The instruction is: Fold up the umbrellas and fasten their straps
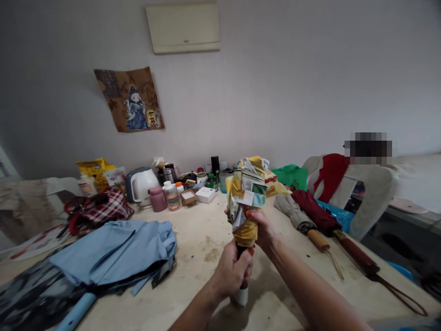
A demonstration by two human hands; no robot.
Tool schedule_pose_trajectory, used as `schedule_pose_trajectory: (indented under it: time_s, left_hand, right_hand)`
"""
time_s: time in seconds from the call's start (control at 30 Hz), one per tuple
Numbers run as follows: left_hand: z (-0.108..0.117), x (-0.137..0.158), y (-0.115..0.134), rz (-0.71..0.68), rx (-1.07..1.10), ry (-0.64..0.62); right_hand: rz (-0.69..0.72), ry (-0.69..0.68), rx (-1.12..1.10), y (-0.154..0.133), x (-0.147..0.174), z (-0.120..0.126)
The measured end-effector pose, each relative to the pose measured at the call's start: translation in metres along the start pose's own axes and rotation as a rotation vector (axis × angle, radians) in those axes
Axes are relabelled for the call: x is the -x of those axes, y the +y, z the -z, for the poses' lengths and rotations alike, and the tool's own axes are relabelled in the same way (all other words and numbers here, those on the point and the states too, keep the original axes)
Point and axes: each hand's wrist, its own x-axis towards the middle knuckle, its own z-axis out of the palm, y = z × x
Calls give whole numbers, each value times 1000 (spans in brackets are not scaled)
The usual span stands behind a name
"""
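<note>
Bunched yellow-and-silver umbrella (246, 232): left hand (236, 266) closed around its handle, white end (241, 296) projecting toward six o'clock; right hand (261, 225) wrapped around the canopy (248, 186), which extends toward twelve o'clock.

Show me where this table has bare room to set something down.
Bare tabletop lies between the blue umbrella and the left hand, back toward the white box. Another patch separates the right hand from the gray umbrella. Around the kettle, it's crowded.
</note>
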Motion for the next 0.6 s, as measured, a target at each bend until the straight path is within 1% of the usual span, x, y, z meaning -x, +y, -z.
schedule_pose_trajectory:
  time_s: [0.07,0.13,0.2,0.27,0.3,0.37,0.4,0.43,0.47,0.5,0.53,0.6]
  left_hand:
    - [-1,0,0,37,84,-93]
    - [3,-1,4,44,139,-136]
    - [16,-2,12,46,71,-232]
    - [35,-3,24,29,-97,-333]
    - [46,-4,29,6,-172,-320]
    - [61,-7,38,-85,-195,-99]
    - [65,-8,40,-140,-174,1]
    - [66,-10,42,-192,-141,63]
    - [64,-11,43,-232,-109,80]
    - [59,-12,45,-255,-81,69]
    - [53,-12,48,-259,-56,57]
    - [39,-12,58,-225,-26,64]
  right_hand:
    - [-73,-95,-20,4,1,5]
    - [-106,-125,-6,5,1,11]
    - [-113,-99,11,3,2,17]
    - [-110,-52,16,1,3,19]
    - [-108,-32,18,0,4,18]
    - [-116,-19,37,1,5,14]
    - [-115,-22,56,4,5,11]
    - [-113,-31,85,7,5,7]
    - [-108,-42,119,10,5,2]
    - [-99,-52,159,13,5,-2]
    - [-78,-55,203,16,4,-6]
    - [-19,-45,289,17,3,-14]
